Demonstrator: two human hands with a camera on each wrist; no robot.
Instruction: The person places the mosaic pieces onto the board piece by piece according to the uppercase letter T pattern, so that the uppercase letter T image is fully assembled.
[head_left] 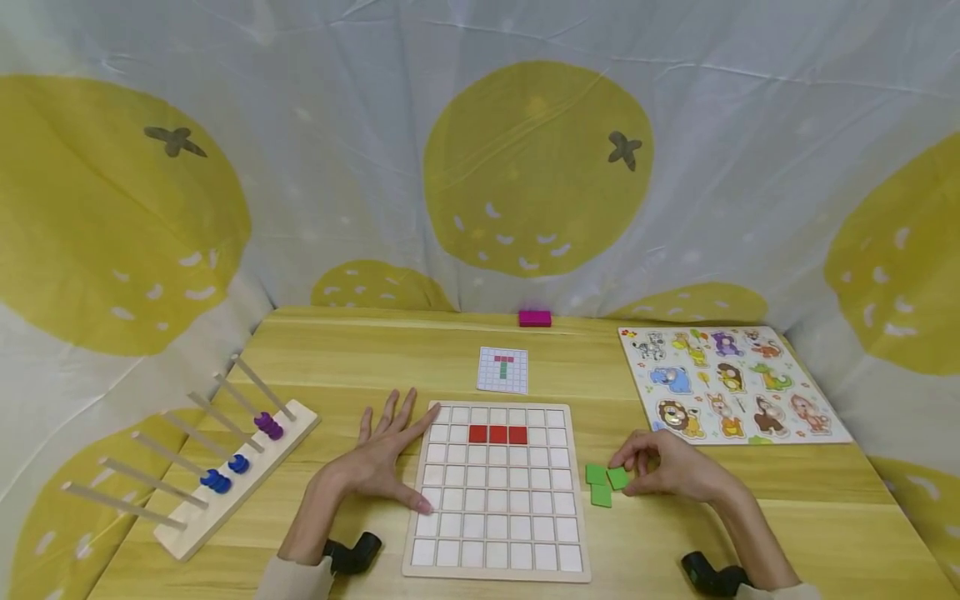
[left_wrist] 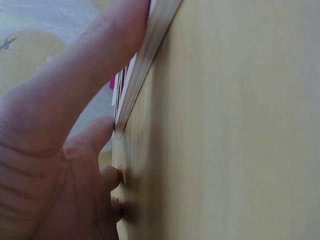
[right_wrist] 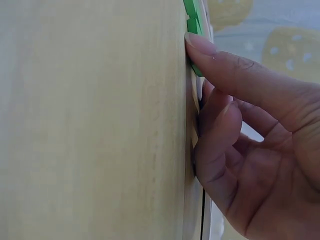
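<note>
A wooden grid board [head_left: 495, 574] with white squares lies in front of me, with three red square tiles [head_left: 498, 434] side by side in its second row. My left hand [head_left: 375, 462] is spread along the board's left side, its thumb and index finger touching the edge. To the right of the board, my right hand [head_left: 671, 468] pinches a green tile [head_left: 618, 477] between thumb and index finger, down at the table. Two other green tiles [head_left: 601, 496] lie beside it. In the right wrist view, the thumb [right_wrist: 202, 45] partly hides the green tile.
A small pattern card [head_left: 487, 379] lies behind the board, and a magenta block [head_left: 535, 318] sits by the back curtain. On the left stands a wooden peg rack [head_left: 180, 543] with blue and purple pieces. An animal puzzle board [head_left: 720, 400] lies at the back right.
</note>
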